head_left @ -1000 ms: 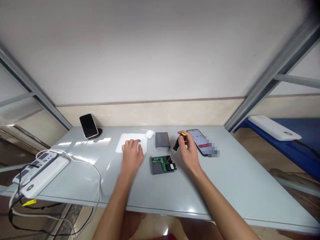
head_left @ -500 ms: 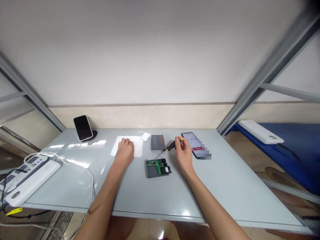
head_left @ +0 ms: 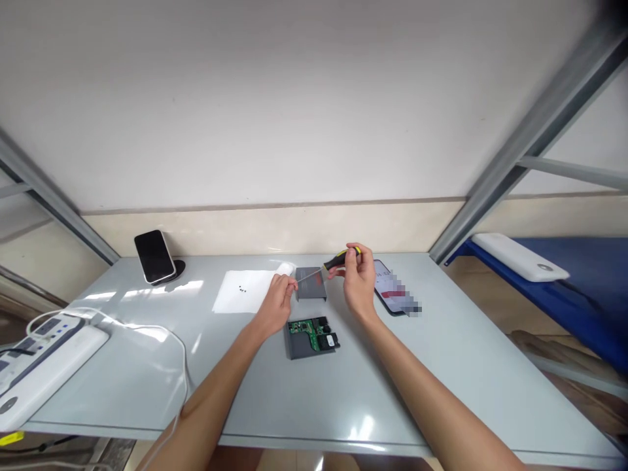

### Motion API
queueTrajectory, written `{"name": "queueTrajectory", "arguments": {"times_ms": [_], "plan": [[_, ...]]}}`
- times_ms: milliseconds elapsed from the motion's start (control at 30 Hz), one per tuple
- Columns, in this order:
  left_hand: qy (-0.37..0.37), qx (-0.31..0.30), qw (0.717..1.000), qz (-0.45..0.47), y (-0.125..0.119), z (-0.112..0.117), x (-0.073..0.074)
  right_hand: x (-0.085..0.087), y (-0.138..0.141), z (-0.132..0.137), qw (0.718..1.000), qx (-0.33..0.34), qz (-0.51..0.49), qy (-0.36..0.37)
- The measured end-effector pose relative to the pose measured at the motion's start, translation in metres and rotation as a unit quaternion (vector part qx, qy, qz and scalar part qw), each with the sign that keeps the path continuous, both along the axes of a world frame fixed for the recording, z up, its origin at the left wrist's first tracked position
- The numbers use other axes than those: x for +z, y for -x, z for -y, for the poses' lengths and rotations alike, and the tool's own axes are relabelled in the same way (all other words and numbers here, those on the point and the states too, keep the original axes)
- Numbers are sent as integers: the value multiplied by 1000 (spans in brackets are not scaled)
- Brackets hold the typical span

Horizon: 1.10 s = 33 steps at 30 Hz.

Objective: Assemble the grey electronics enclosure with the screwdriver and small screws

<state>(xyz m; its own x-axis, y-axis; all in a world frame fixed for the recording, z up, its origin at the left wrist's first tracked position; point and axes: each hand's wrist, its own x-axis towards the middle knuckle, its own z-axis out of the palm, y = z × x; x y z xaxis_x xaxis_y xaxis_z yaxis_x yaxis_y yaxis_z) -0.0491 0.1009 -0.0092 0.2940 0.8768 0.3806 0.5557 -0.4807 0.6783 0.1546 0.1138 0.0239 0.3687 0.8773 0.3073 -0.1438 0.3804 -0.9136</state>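
In my right hand [head_left: 360, 278] is a screwdriver [head_left: 338, 260], gripped by its black-and-yellow handle, its shaft slanting down to the left. The fingertips of my left hand [head_left: 278, 297] are pinched together at the screwdriver's tip; whatever is between them is too small to make out. Below the hands lies a grey case half with a green circuit board [head_left: 314, 335] in it. A grey cover plate [head_left: 311, 288] rests flat behind it, partly under the shaft. On a white paper sheet [head_left: 230, 302] to the left lie several tiny dark pieces that look like screws [head_left: 242, 289].
A phone with a lit screen [head_left: 387, 291] lies to the right of my right hand. A white case [head_left: 285, 269] sits at the paper's far corner. At the left are a phone on a stand [head_left: 155, 256], a power strip [head_left: 52, 366] and a white cable [head_left: 184, 356].
My left hand has moved right from the paper to the screwdriver tip, uncovering the small dark pieces. My right hand has lifted the screwdriver away from the circuit board. The view has shifted slightly.
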Motion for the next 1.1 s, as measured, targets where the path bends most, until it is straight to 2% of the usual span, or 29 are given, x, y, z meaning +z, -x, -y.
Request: {"name": "queueTrajectory", "arguments": {"times_ms": [200,667,1100], "plan": [[0,40,998,39,0,-3,-7,-10,7,8,1000,-1,9,-19],[14,26,997,66,-3,1,-2,-9,7,20,996,9,44,-81],[17,18,996,81,-1,-3,-7,-11,7,20,988,-31,74,-128]]}}
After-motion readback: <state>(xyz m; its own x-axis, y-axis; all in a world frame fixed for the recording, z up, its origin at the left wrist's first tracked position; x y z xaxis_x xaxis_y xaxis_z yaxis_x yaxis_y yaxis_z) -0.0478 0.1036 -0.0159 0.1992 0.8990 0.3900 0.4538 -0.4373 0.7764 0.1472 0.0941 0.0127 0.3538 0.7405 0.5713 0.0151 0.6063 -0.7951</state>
